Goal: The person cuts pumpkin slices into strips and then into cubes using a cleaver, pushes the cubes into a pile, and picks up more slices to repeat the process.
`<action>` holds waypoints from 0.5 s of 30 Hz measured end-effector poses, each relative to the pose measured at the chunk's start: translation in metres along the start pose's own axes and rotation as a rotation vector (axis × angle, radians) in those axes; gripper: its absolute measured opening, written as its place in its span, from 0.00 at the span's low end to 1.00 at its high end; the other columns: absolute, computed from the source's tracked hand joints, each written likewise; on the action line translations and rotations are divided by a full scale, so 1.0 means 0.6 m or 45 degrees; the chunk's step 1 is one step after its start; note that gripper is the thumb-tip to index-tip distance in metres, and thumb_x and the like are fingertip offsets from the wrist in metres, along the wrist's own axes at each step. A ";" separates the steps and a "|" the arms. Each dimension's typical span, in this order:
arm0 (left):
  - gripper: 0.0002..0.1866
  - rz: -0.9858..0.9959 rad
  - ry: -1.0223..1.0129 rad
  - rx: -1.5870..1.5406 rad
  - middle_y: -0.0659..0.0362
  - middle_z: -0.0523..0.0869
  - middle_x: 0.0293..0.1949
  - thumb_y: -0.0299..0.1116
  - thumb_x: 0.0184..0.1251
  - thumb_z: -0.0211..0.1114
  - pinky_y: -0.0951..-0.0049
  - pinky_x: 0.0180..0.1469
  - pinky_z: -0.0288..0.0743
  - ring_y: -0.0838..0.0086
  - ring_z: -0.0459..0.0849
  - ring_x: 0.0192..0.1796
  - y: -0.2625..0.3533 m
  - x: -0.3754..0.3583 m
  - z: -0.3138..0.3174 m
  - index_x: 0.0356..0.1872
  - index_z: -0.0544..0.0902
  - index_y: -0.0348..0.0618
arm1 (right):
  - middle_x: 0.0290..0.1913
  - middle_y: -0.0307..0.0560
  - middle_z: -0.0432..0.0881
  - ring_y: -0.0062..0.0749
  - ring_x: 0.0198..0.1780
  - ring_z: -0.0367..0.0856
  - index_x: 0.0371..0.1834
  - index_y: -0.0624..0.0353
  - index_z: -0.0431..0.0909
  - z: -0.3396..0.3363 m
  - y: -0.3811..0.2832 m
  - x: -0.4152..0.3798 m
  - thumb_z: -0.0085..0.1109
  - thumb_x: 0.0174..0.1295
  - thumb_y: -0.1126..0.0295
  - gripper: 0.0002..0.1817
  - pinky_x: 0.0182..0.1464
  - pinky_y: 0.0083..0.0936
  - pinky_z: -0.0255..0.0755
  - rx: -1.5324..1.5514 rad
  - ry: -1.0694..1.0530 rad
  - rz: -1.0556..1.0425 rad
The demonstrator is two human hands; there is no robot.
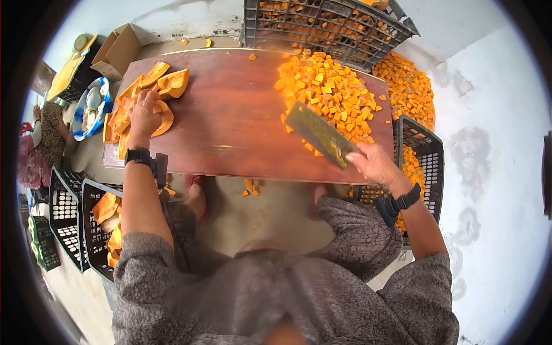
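My right hand [372,164] is closed round the handle end of a broad cleaver [319,134], its dark blade streaked with yellow. The blade lies along the near left edge of a heap of orange pumpkin cubes [339,95] on the red-brown table [224,115]. At the table's left end, my left hand [145,115] rests on a pile of curved pumpkin pieces [173,83]. Its fingers reach down among the pieces, and whether they grip one is hidden.
A black crate of cubes [328,29] stands behind the table, with another crate [422,144] at the right and a large heap of cubes [405,86] beyond. On the left are a crate of pumpkin pieces [95,224], a cardboard box [117,52] and another person [52,138].
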State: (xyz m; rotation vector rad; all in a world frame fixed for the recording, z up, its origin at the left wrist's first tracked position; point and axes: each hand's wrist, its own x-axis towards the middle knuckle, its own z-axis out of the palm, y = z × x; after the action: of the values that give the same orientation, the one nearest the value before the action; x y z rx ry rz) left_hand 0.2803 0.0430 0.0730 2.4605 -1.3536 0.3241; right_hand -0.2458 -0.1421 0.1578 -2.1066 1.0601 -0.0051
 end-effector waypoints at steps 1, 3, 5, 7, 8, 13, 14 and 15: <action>0.21 -0.006 0.000 0.013 0.58 0.79 0.55 0.28 0.48 0.71 0.54 0.60 0.70 0.57 0.75 0.62 -0.010 0.001 0.001 0.46 0.78 0.50 | 0.34 0.59 0.83 0.45 0.36 0.83 0.40 0.67 0.80 0.000 0.009 -0.004 0.57 0.63 0.58 0.19 0.42 0.37 0.75 -0.065 -0.103 0.024; 0.19 0.090 -0.075 -0.084 0.61 0.80 0.53 0.27 0.47 0.72 0.51 0.58 0.67 0.58 0.75 0.62 -0.021 0.007 -0.004 0.43 0.77 0.50 | 0.35 0.60 0.83 0.46 0.38 0.83 0.41 0.66 0.80 0.012 0.038 -0.001 0.56 0.63 0.57 0.19 0.44 0.37 0.75 -0.073 -0.205 0.059; 0.16 0.174 0.009 -0.048 0.57 0.83 0.44 0.26 0.48 0.71 0.54 0.51 0.71 0.56 0.80 0.54 -0.014 0.000 -0.021 0.38 0.75 0.47 | 0.36 0.61 0.84 0.50 0.40 0.84 0.42 0.66 0.80 0.021 0.058 0.001 0.56 0.63 0.57 0.19 0.45 0.38 0.75 -0.122 -0.277 0.041; 0.14 0.145 -0.089 -0.224 0.51 0.83 0.36 0.25 0.49 0.70 0.56 0.43 0.74 0.52 0.83 0.44 -0.017 -0.001 -0.028 0.35 0.74 0.44 | 0.37 0.62 0.84 0.52 0.41 0.83 0.42 0.66 0.80 0.019 0.084 0.007 0.56 0.64 0.57 0.19 0.46 0.39 0.75 -0.179 -0.240 0.002; 0.13 0.212 -0.015 -0.241 0.48 0.81 0.32 0.25 0.49 0.70 0.58 0.38 0.74 0.51 0.82 0.37 -0.021 -0.003 -0.029 0.34 0.74 0.42 | 0.38 0.63 0.83 0.55 0.42 0.83 0.42 0.66 0.80 0.016 0.096 0.008 0.56 0.64 0.58 0.19 0.47 0.40 0.75 -0.249 -0.208 -0.034; 0.11 -0.096 -0.050 -0.379 0.55 0.79 0.29 0.27 0.54 0.68 0.67 0.38 0.72 0.66 0.79 0.34 -0.045 -0.013 -0.029 0.35 0.75 0.40 | 0.39 0.64 0.83 0.59 0.44 0.82 0.44 0.65 0.80 0.004 0.122 0.016 0.56 0.64 0.58 0.18 0.49 0.45 0.74 -0.240 -0.042 0.007; 0.09 -0.162 -0.031 -0.384 0.61 0.78 0.29 0.27 0.56 0.67 0.72 0.37 0.71 0.76 0.77 0.33 -0.050 -0.012 -0.023 0.34 0.74 0.40 | 0.35 0.63 0.81 0.58 0.41 0.81 0.41 0.64 0.78 0.004 0.129 0.021 0.57 0.65 0.58 0.18 0.45 0.44 0.73 -0.253 0.000 -0.052; 0.09 -0.151 -0.028 -0.385 0.61 0.78 0.29 0.27 0.56 0.67 0.72 0.37 0.71 0.76 0.77 0.33 -0.046 -0.008 -0.019 0.34 0.74 0.40 | 0.30 0.63 0.79 0.58 0.37 0.80 0.39 0.64 0.77 0.003 0.133 0.024 0.58 0.65 0.57 0.18 0.41 0.43 0.72 -0.269 0.044 -0.113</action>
State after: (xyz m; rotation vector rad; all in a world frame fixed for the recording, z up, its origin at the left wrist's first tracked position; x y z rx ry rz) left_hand 0.3006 0.0650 0.0773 2.2829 -1.1622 0.0587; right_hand -0.2903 -0.1799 0.1019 -2.3501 1.0240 0.0284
